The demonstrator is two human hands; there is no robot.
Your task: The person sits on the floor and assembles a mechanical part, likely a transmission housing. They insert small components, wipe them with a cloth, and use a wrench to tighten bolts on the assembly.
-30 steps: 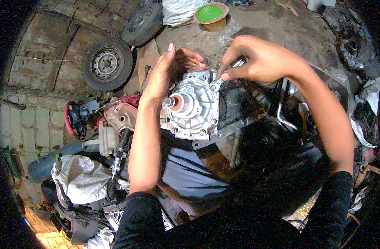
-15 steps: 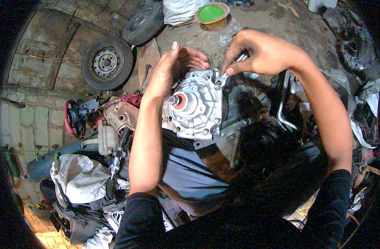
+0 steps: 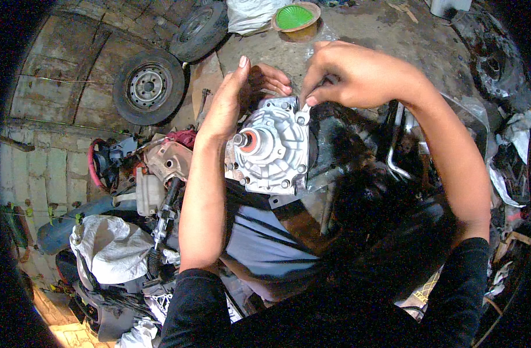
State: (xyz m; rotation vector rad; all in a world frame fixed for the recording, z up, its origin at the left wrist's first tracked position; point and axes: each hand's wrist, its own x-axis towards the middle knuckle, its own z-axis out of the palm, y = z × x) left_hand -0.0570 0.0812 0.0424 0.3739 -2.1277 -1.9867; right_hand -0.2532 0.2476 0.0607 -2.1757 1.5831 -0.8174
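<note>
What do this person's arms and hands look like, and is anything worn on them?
Both hands are bare: no gloves, rings or watch show on the left hand or the right hand. The forearms are uncovered too. Black sleeves are pushed up to about the elbows on both arms, plain, with no visible markings.

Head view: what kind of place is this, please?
Probably a car repair yard or workshop. Two tyres lie on the concrete floor, loose engine parts are heaped at the left, and both hands work on a metal housing.
</note>
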